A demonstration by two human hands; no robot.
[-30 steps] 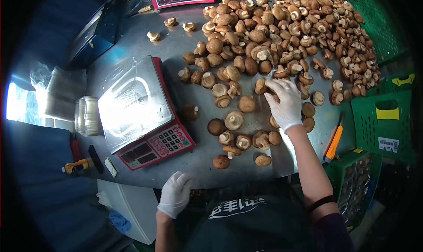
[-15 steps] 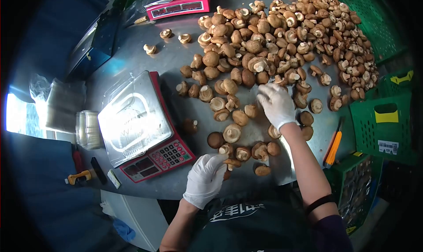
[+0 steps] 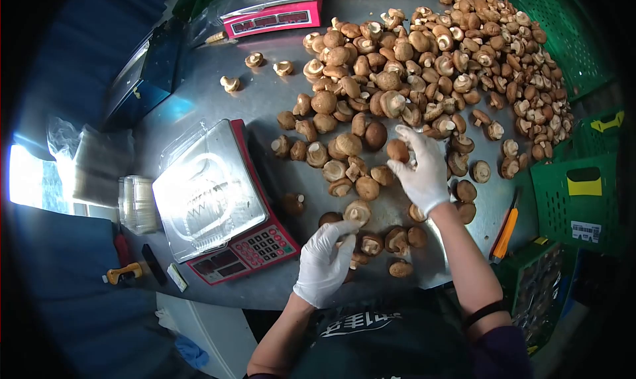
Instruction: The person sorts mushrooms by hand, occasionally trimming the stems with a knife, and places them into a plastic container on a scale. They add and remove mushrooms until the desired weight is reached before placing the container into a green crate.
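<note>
My right hand point(image 3: 422, 170), in a white glove, grips a brown-capped shiitake mushroom point(image 3: 397, 151) between thumb and fingers, at the near edge of the big mushroom pile point(image 3: 430, 67). Lower down, my gloved left hand point(image 3: 323, 265) has its fingers drawn together over a small group of mushrooms. Its fingertips touch or overlap a pale-gilled upturned mushroom point(image 3: 358, 212); what lies between them is hidden. Just right of that hand lie more mushrooms point(image 3: 397, 240) and a single one point(image 3: 400, 269) near the table edge.
A red scale point(image 3: 242, 253) bearing a clear plastic tray point(image 3: 205, 200) stands at left. Another scale point(image 3: 271, 18) is at the back. Clear trays point(image 3: 137, 205) are stacked farther left. An orange-handled knife point(image 3: 505, 234) lies right, near green crates point(image 3: 573, 197). Three mushrooms lie apart point(image 3: 254, 59).
My right hand has closed on a mushroom at the pile's edge and lifted it. My left hand has shifted right and slightly down over the nearer mushrooms. The whole view has moved slightly.
</note>
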